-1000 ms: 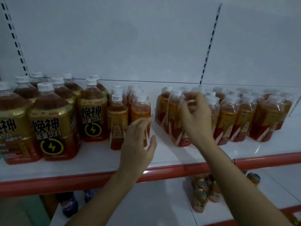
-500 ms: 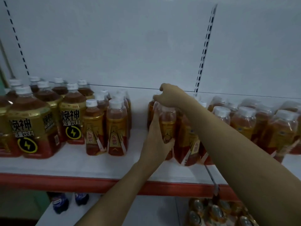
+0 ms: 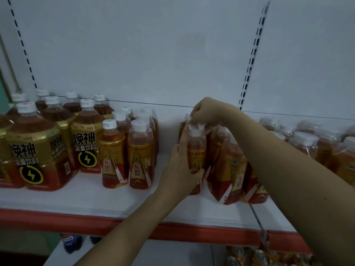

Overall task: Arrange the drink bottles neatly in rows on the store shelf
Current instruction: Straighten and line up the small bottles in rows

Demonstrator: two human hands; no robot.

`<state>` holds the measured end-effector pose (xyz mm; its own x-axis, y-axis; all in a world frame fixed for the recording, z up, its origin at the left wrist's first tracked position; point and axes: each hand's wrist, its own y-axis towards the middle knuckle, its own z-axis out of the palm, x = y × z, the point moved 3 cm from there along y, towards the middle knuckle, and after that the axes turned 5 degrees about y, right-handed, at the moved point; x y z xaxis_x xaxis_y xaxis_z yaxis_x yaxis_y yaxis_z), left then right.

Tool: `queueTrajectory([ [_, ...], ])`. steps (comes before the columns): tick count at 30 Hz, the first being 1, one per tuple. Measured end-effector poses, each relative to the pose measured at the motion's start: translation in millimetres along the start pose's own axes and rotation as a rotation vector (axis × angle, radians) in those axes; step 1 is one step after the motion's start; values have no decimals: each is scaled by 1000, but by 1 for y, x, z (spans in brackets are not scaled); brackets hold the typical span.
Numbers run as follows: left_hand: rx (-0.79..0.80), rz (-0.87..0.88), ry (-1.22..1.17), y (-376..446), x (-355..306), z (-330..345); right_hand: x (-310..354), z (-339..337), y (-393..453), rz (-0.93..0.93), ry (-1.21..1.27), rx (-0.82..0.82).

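A small gold-and-red drink bottle (image 3: 196, 150) with a white cap stands at the left end of a shrink-wrapped pack of like bottles (image 3: 230, 166) on the white shelf (image 3: 96, 200). My left hand (image 3: 182, 166) grips this bottle's body from the left, thumb across its label. My right hand (image 3: 207, 114) pinches at its cap and the plastic wrap from above. Two short rows of loose small bottles (image 3: 140, 152) stand to the left, apart from the pack by a gap. Several large energy-drink bottles (image 3: 38, 150) fill the shelf's left end.
More wrapped bottles (image 3: 307, 143) stretch to the right behind my right forearm. The shelf has a red front edge (image 3: 76, 219). Below it, dark soda bottles (image 3: 73, 244) sit at the left and cans (image 3: 259, 256) at the right. A slotted upright (image 3: 251, 54) runs up the white back panel.
My left hand went from hovering before the loose bottles to gripping the pack's leftmost bottle. My right hand closed over its cap. The camera moved nearer and to the right.
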<state>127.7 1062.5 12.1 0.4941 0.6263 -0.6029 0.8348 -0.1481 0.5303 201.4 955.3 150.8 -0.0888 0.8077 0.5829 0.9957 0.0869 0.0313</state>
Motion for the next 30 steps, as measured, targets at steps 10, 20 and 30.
queueTrajectory([
  [10, -50, 182, 353, 82, -30, -100, 20, -21, 35, -8, -215, -156],
  [20, 628, 179, 588, 203, -7, -52, 8, -15, 23, 126, -111, 233],
  [30, 677, 366, 580, 226, 12, -50, 0, -10, 38, 100, -6, 127],
])
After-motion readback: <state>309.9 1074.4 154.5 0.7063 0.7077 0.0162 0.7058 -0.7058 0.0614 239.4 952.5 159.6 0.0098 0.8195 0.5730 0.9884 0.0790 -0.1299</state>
